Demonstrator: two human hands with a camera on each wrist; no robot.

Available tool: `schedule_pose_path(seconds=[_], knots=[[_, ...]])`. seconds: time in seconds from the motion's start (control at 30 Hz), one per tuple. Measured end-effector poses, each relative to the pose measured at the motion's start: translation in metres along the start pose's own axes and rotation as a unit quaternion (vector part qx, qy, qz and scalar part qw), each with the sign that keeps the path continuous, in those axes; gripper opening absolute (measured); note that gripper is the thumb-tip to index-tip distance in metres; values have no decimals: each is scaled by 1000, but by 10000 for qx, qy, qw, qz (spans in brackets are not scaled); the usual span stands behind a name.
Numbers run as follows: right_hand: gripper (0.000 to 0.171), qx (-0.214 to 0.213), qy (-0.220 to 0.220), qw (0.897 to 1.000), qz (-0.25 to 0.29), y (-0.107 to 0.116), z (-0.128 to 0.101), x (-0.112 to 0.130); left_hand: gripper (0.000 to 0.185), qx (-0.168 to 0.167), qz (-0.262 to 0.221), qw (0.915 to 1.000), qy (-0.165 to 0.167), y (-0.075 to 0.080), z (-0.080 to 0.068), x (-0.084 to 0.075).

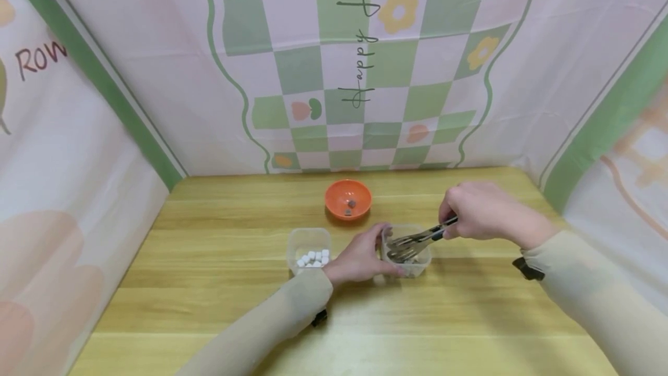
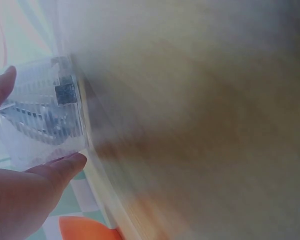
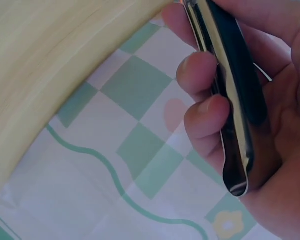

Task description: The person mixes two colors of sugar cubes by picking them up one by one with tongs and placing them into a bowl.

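My right hand [image 1: 482, 213] grips metal tongs [image 1: 438, 230] with black grips, fingers curled round both arms in the right wrist view. The slotted tong heads reach down into a clear plastic container [image 1: 421, 270] on the table. My left hand [image 1: 360, 257] holds that container from its left side, thumb and fingers on opposite walls. Through the clear wall in the left wrist view, a small dark grey cube [image 2: 66, 93] shows near the base, beside the tong heads. The tong heads partly hide the other contents.
An orange bowl [image 1: 348, 189] with small grey-brown cubes [image 1: 352, 203] in it stands behind the containers. Left of my left hand is a second clear container [image 1: 300, 238] with several white cubes [image 1: 313, 256]. The wooden table [image 1: 219, 283] meets patterned curtains at the back and sides.
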State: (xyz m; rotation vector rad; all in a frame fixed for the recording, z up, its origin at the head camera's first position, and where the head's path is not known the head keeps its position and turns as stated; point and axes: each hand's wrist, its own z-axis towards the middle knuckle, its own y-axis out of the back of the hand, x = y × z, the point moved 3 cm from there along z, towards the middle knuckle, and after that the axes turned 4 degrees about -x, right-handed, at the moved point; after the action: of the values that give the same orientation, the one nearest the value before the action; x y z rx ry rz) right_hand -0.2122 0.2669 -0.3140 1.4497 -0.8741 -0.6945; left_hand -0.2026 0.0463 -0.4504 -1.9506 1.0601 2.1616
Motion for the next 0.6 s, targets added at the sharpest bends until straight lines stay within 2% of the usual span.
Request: schedule_pose_path(seconds=[0.2,0.43,0.6], knots=[[17,-146,105,9998,72,-3,1,-4,99,4,41,10000,47,0,0,1],[12,-274,-112,9938,1069,-6,-11,-29,97,-19,230,9997,-3,0,0,1],[10,-396,-305,9894,1362,-2,-20,-43,95,-13,202,9998,-24,1,0,1]])
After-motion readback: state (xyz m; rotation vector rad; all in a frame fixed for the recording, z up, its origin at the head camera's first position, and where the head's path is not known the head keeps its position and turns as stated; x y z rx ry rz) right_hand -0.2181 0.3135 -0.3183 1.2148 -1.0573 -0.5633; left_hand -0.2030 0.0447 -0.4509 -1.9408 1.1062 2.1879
